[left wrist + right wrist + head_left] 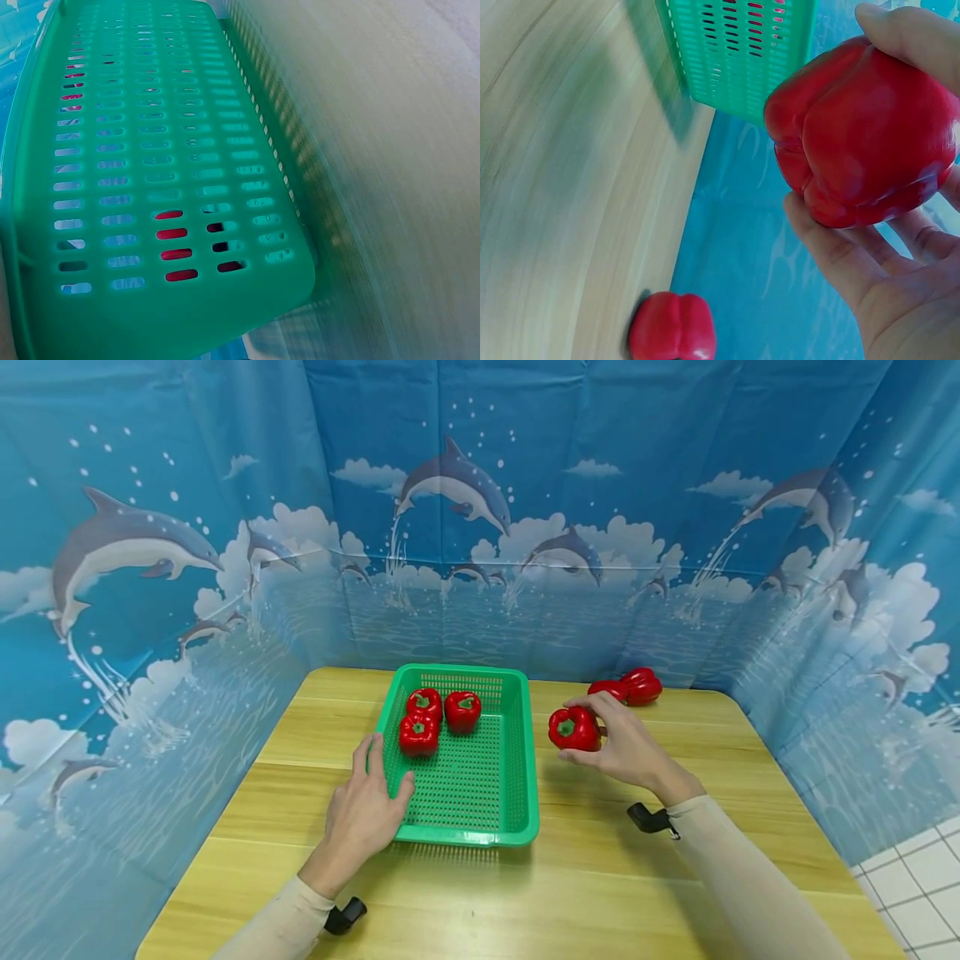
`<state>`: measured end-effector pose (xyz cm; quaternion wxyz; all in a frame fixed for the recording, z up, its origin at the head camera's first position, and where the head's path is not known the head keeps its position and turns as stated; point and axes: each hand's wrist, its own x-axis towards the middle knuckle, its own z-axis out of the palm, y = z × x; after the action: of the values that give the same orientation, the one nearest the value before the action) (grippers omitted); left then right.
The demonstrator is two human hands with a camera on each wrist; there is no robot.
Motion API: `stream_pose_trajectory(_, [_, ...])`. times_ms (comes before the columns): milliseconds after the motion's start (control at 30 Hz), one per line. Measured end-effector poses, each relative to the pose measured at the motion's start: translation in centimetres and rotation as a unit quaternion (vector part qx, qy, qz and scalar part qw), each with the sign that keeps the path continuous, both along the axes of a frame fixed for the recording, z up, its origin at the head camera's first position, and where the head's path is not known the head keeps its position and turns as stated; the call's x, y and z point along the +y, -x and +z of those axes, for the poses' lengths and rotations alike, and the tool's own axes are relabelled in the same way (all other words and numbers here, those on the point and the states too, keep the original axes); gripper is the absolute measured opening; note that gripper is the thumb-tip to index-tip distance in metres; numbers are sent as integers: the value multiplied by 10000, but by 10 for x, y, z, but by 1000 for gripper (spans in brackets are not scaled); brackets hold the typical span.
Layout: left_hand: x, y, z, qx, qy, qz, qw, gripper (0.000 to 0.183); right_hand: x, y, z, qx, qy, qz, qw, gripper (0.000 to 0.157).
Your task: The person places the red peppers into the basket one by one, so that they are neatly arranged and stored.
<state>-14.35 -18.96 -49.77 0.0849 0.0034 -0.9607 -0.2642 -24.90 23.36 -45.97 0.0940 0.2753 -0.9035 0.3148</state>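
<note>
My right hand (pixel 626 743) holds a red bell pepper (pixel 574 729) between thumb and fingers, to the right of the green basket (pixel 480 838). In the right wrist view, this bell pepper (pixel 877 127) is gripped from the side, above the table. Three more red bell peppers sit in the basket's far left part, one of them the nearest pepper (pixel 418 735). My left hand (pixel 365 810) lies at the basket's left rim, its fingers fairly straight and its thumb over the inside. The left wrist view shows mostly the basket's slotted wall (pixel 112 322).
More red peppers (pixel 641 686) lie on the wooden table (pixel 600 893) near its back edge, behind my right hand and partly hidden by it. A blue dolphin-print curtain (pixel 465 618) surrounds the table at the back and sides.
</note>
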Motion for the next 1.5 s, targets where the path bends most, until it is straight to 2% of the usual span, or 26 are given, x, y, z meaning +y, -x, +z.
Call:
stream_pose_trajectory(233, [0, 0, -1, 87, -15, 25, 10000, 91, -5, -1, 5, -18, 105, 9, 9999, 81])
stream_pose_trajectory(533, [0, 0, -1, 51, -24, -5, 10000, 92, -15, -4, 11, 277, 24, -60, 9996, 82])
stream_pose_trajectory(867, [0, 1, -2, 80, -37, 16, 10000, 92, -26, -3, 16, 401, 86, -32, 9992, 81])
stream_pose_trajectory(1267, [-1, 1, -1, -27, -6, -5, 10000, 92, -44, -3, 27, 414, 114, 169, 9989, 83])
stream_pose_trajectory(1500, [-1, 1, -1, 37, -38, 3, 10000, 92, -56, -3, 33, 464, 157, 341, 9982, 85])
